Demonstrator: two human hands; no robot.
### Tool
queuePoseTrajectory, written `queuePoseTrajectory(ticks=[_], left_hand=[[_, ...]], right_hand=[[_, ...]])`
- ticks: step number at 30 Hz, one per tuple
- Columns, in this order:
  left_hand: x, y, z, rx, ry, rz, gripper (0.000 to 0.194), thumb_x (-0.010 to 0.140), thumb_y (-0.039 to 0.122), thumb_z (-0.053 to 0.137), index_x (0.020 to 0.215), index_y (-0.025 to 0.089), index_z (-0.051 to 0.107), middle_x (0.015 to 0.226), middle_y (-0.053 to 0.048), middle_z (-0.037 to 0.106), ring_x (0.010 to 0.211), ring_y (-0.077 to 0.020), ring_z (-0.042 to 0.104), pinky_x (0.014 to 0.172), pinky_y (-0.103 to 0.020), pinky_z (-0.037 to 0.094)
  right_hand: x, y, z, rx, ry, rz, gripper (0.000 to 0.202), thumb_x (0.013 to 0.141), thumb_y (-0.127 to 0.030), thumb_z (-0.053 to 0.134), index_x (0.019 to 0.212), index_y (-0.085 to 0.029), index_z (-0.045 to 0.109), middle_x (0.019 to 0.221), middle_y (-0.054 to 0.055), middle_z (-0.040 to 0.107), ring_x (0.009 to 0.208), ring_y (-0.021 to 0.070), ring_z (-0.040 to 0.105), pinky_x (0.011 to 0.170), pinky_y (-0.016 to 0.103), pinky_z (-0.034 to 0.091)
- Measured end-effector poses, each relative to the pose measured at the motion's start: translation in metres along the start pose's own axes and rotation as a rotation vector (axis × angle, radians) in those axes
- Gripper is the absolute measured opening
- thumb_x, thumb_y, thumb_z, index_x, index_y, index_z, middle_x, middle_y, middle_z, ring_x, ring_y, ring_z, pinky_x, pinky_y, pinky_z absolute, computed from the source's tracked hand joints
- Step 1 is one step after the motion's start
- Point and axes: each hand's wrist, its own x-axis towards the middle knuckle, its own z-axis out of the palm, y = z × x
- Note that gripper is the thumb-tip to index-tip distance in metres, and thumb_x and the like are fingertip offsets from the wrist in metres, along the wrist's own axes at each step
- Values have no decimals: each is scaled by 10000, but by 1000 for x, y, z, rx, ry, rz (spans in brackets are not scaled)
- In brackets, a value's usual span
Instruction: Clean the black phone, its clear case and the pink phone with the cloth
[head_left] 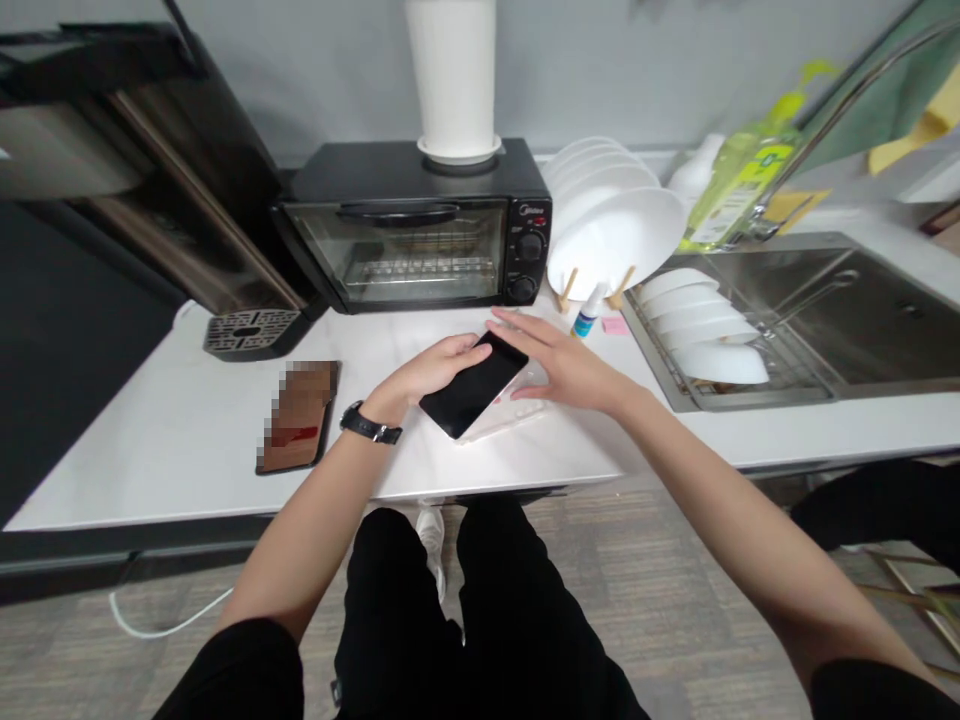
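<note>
While my left hand closes its grip around the flat black smartphone, fingers curled over its upper long edge, the phone sits tilted just above a clear, glossy phone case that lies on the white counter. My right hand is spread flat, fingers together and reaching left, its fingertips touching the phone's far corner and its palm over the case; it pinches nothing. A black wristwatch bands my left wrist.

Left of my hands, well apart, a second dark rectangular phone lies flat on the counter with its screen blurred out. Behind the hands stands a black toaster oven with a glass door, and a tall white ribbed cylinder rests on its roof. To its left is a dark coffee machine with a grated drip tray. Right of the oven, white plates stand upright in a wooden rack, a small white spray bottle with a blue band and a pink sticky pad just in front of them. Further right, a stainless steel sink holds white bowls in a wire basket, with a green detergent bottle behind it. The wall is plain grey and the floor is wood-patterned; my black-trousered legs show below the counter's edge.
</note>
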Motion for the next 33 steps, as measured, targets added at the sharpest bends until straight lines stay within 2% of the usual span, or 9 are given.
queuePoseTrajectory(ticks=[3,6,9,10,13,16,23,30,33], left_hand=[[7,-1,8,151,-138,32,617,841,693,776,1152,161,755,1095,-75,799,961,-226,725,899,-354,574],[7,2,15,298,-210,23,582,862,703,725,1071,160,749,1017,-66,792,898,-215,708,862,-349,561],[-10,11,22,532,-96,1,569,954,702,590,1124,174,715,959,-61,777,855,-218,709,818,-351,554],[-19,15,24,637,-28,12,555,973,681,585,1241,205,686,1043,-63,786,931,-237,725,869,-372,557],[-43,21,33,927,-48,88,664,907,616,737,1452,264,594,1398,-95,707,1243,-321,679,1060,-455,530],[-57,14,41,1081,-18,190,661,959,500,717,1543,256,526,1479,-109,651,1328,-322,628,1147,-481,498],[-63,-10,46,1234,109,281,704,983,466,713,1607,234,484,1356,-112,655,1244,-319,598,1108,-491,527],[-60,-10,39,1238,11,285,686,1007,491,673,1624,261,481,1344,-110,616,1226,-310,580,1091,-489,533],[-59,-8,40,1277,11,267,690,1007,505,667,1624,254,490,1303,-115,621,1198,-322,577,1068,-510,539]], right_hand=[[-6,3,0,31,-86,-4,891,843,-458,894,1622,-338,478,1587,105,600,1466,346,577,1239,569,490],[-14,8,10,58,-57,52,794,788,-552,915,1484,-282,643,1414,125,710,1295,345,686,1124,532,575],[-23,10,22,96,-16,108,765,756,-647,900,1375,-242,705,1301,128,746,1195,339,716,1054,514,591],[-25,10,25,107,-2,130,752,754,-666,893,1344,-236,714,1270,124,751,1170,334,719,1038,505,590],[-29,11,33,139,52,177,709,747,-689,887,1268,-238,721,1191,105,752,1116,315,713,1004,475,580],[-32,14,39,155,83,163,727,708,-697,908,1231,-232,710,1175,108,732,1132,323,683,1021,482,563],[-42,28,40,280,25,110,749,756,-622,909,1348,-242,653,1294,115,717,1216,308,665,1088,490,527],[-45,32,41,260,49,115,763,670,-637,958,1263,-223,716,1419,131,631,1328,329,620,1154,483,501],[-45,33,40,269,6,101,804,670,-616,966,1306,-204,699,1356,133,671,1268,321,648,1132,471,513]])
